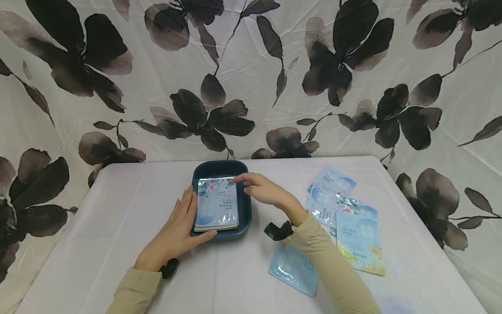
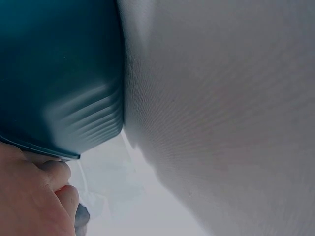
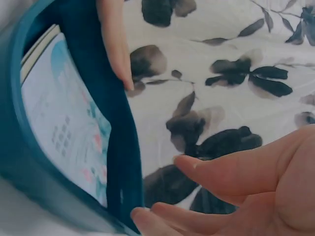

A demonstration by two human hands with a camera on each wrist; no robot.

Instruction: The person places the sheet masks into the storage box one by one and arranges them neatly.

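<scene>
A dark teal plastic bin stands at the far middle of the table, with a stack of light blue, flower-printed sachets lying flat inside. Along the bin's left rim my left hand rests with straight fingers, its thumb reaching over the near rim. My right hand is over the bin's right side, fingertips by the stack's far right corner; whether they touch cannot be told. In the right wrist view, nothing lies between the right thumb and fingers. The left wrist view shows the bin's ribbed outer wall.
On the right of the table several blue sachets overlap in a loose group. Another sachet lies nearer, partly beneath the right forearm. A floral cloth hangs behind the white-covered table.
</scene>
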